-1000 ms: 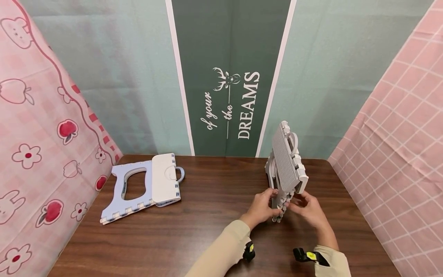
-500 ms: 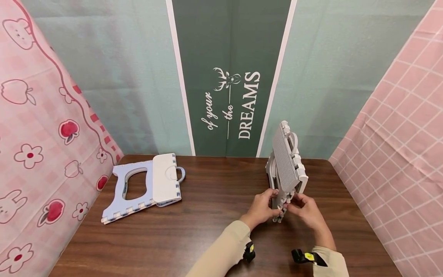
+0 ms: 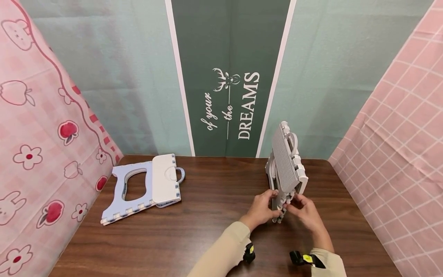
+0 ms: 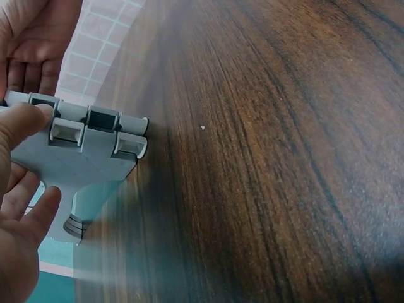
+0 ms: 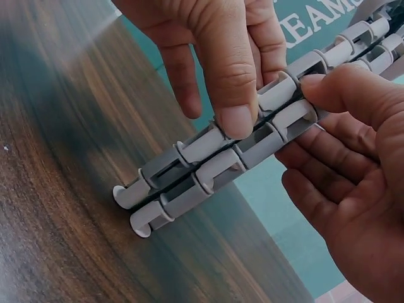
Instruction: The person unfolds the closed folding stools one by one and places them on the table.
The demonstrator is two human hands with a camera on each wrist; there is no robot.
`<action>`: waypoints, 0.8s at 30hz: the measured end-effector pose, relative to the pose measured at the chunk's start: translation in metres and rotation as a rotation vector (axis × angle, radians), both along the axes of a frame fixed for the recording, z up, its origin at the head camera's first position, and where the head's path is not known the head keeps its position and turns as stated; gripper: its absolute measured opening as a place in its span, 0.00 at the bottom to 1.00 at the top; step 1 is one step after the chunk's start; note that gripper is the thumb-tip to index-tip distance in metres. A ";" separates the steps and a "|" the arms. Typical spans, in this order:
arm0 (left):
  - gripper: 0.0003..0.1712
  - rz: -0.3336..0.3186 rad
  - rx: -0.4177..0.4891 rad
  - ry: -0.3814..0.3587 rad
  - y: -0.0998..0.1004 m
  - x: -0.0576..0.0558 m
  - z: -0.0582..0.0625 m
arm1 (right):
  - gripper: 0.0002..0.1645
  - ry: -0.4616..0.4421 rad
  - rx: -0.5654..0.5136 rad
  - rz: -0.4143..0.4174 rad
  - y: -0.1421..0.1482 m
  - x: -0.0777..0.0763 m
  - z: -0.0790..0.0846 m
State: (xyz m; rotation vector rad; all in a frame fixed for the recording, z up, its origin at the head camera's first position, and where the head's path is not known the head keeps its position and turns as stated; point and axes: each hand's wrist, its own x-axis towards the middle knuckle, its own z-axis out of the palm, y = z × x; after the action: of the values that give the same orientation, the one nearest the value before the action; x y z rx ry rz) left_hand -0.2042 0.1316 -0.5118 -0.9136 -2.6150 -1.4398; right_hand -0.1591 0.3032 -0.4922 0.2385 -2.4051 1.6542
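Observation:
A grey folding stool (image 3: 285, 161) stands on end at the right of the table, its leg panels folded close together and its ribbed top tilted. My left hand (image 3: 260, 207) grips the near hinged edge from the left, thumb lying on the hinge knuckles (image 5: 221, 164). From the other side my right hand (image 3: 309, 213) pinches the same edge, with its thumb (image 5: 344, 91) pressed at the seam between two rows of knuckles. In the left wrist view, left fingers curl beside the cut-out of the grey leg panel (image 4: 95, 161). The stool's far side is hidden.
A blue and white folding stool (image 3: 164, 179) lies folded flat at the table's left, its loop handle facing right. The brown wooden table (image 3: 214, 192) is bounded by a green cloth (image 3: 228, 46) behind and pink cloths at both sides.
My right hand and wrist have shifted slightly left, its fingers settling closer on the hinge edge. The left hand and both stools have stayed in place.

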 end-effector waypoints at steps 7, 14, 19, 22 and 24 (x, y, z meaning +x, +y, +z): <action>0.32 0.003 0.017 0.024 -0.003 0.001 0.000 | 0.15 0.033 0.025 -0.022 -0.003 0.001 0.000; 0.30 -0.004 0.039 0.044 -0.006 0.000 -0.003 | 0.17 0.022 0.060 -0.102 0.000 0.002 0.001; 0.30 0.000 0.041 0.049 -0.007 -0.001 -0.005 | 0.19 -0.014 0.043 -0.133 0.005 0.004 0.000; 0.30 0.000 0.041 0.043 -0.007 -0.001 -0.004 | 0.20 -0.029 0.037 -0.147 0.008 0.004 -0.001; 0.30 0.001 0.039 0.038 -0.007 0.000 -0.004 | 0.19 -0.034 0.037 -0.157 0.010 0.004 -0.002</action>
State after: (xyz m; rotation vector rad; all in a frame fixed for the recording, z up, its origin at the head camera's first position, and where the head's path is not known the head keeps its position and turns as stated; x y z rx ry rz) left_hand -0.2045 0.1246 -0.5157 -0.9261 -2.5510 -1.4534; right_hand -0.1547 0.3132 -0.4942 0.0261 -2.4115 1.5586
